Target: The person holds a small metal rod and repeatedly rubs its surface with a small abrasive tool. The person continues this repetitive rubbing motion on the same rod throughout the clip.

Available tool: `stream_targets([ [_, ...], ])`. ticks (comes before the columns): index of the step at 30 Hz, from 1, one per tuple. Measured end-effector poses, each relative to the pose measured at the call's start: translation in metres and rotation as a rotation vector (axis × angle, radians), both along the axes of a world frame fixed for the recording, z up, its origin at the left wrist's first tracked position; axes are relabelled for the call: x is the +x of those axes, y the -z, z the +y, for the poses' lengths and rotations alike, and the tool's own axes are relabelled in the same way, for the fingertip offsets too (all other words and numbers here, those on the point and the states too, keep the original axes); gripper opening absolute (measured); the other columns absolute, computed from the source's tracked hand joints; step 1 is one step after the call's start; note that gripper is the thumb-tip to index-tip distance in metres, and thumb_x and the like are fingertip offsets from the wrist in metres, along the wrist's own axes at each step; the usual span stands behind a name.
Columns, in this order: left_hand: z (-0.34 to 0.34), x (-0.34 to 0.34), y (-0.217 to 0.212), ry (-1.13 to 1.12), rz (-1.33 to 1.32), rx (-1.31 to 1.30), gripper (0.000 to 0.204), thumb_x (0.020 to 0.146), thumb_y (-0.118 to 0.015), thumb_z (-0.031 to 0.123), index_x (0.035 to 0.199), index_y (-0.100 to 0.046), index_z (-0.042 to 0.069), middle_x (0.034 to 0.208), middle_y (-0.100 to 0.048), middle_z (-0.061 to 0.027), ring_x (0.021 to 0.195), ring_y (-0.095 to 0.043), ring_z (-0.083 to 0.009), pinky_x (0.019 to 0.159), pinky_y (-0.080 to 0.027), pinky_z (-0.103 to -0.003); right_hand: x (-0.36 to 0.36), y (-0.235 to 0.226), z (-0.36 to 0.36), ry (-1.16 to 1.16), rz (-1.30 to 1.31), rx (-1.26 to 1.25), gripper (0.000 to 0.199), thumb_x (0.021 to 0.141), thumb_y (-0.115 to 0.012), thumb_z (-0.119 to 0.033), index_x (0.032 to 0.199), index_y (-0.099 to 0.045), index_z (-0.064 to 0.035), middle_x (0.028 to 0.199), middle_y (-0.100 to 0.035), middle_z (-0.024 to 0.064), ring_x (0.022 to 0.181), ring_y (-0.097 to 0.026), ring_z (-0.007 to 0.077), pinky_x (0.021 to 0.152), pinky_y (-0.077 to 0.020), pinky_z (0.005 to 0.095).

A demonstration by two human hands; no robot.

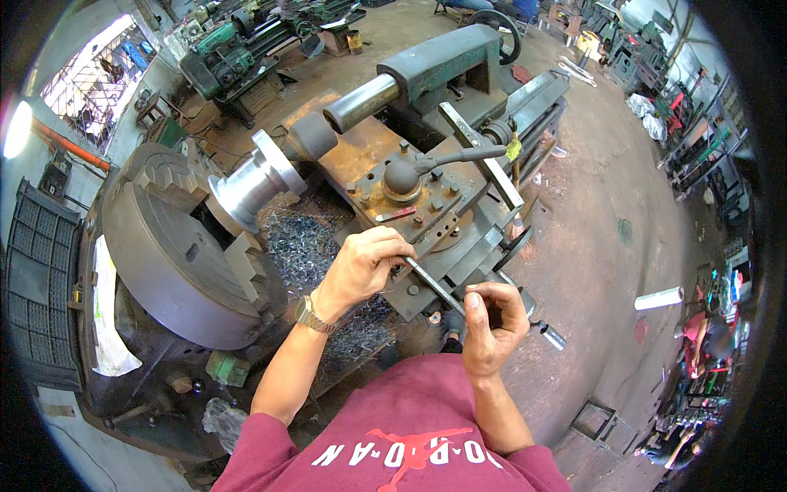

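Brown earth-toned floor (598, 246) spreads through a cluttered workshop, with a second, green machine (217, 57) standing at upper left. A large lathe (443, 61) fills the centre; its round chuck (168, 254) bears a silver flanged piece (250, 189). Beside it, a rust-brown metal surface (352, 164) carries a ball-topped tool holder (402, 179). Curly metal shavings (303, 246) lie heaped beneath the silver piece. Left hand (365, 261): grip closed, fingers clamped on the upper end of a slim metal rod (434, 284), which slants between the two hands, below the tool holder. Right hand (494, 336): grip curled, thumb and forefinger bowed round a gap at the rod's lower end; whether it clamps the rod cannot be told. Containers: a crumpled clear bag (223, 422) at lower left, and a small yellow can (354, 43), contents indistinct.
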State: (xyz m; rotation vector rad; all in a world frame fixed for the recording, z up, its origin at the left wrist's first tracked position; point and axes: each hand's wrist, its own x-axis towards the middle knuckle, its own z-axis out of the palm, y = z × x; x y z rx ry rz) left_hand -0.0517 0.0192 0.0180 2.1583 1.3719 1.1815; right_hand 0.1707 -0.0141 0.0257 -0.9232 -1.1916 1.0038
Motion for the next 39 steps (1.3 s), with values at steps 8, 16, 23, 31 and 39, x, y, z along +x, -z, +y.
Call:
stream_targets([
  [8, 0.002, 0.006, 0.006, -0.057, -0.04, 0.04, 0.018, 0.076, -0.073, -0.006, 0.092, -0.074, 0.002, 0.083, -0.069, -0.013, 0.077, -0.069, -0.0307, 0.07, -0.055, -0.036, -0.001, 0.017, 0.073, 0.184, 0.353, -0.049, 0.009, 0.101, -0.064, -0.011, 0.101, -0.064, -0.0021, 0.068, -0.049, -0.0027, 0.057, -0.042, 0.0052, 0.053, -0.0334, 0.0237],
  [16, 0.001, 0.011, 0.014, -0.149, -0.18, -0.044, 0.02, 0.069, -0.077, -0.008, 0.086, -0.074, 0.002, 0.077, -0.07, -0.0112, 0.071, -0.068, -0.028, 0.064, -0.053, -0.035, -0.009, 0.022, 0.093, 0.348, 0.446, -0.082, 0.013, 0.104, -0.064, -0.014, 0.107, -0.061, -0.0016, 0.064, -0.045, -0.0033, 0.053, -0.037, 0.0043, 0.05, -0.0314, 0.0239],
  [23, -0.004, 0.023, 0.013, -0.316, -0.26, -0.048, 0.021, 0.071, -0.085, 0.002, 0.085, -0.069, 0.0, 0.076, -0.064, -0.0124, 0.068, -0.063, -0.0298, 0.061, -0.05, -0.038, -0.063, 0.037, 0.21, 0.274, 0.375, -0.062, 0.019, 0.099, -0.072, -0.015, 0.11, -0.064, -0.0006, 0.073, -0.047, -0.005, 0.058, -0.041, 0.0025, 0.05, -0.0337, 0.0218],
  [31, -0.008, 0.042, 0.008, -0.461, -0.239, -0.041, 0.016, 0.076, -0.082, 0.001, 0.084, -0.069, -0.001, 0.076, -0.067, -0.0128, 0.067, -0.066, -0.0282, 0.06, -0.049, -0.035, -0.08, 0.04, 0.213, 0.373, 0.318, -0.03, 0.016, 0.096, -0.074, -0.013, 0.107, -0.066, -0.0046, 0.078, -0.048, -0.0058, 0.062, -0.044, 0.0024, 0.052, -0.0367, 0.0201],
  [39, -0.009, 0.019, -0.014, -0.28, -0.203, -0.009, 0.014, 0.08, -0.078, -0.004, 0.093, -0.074, -0.004, 0.081, -0.071, -0.0129, 0.07, -0.069, -0.0238, 0.065, -0.053, -0.032, -0.018, 0.004, 0.141, -0.161, 0.521, -0.162, 0.01, 0.093, -0.07, -0.002, 0.1, -0.063, -0.0037, 0.068, -0.043, -0.0068, 0.053, -0.034, 0.0022, 0.048, -0.027, 0.023],
])
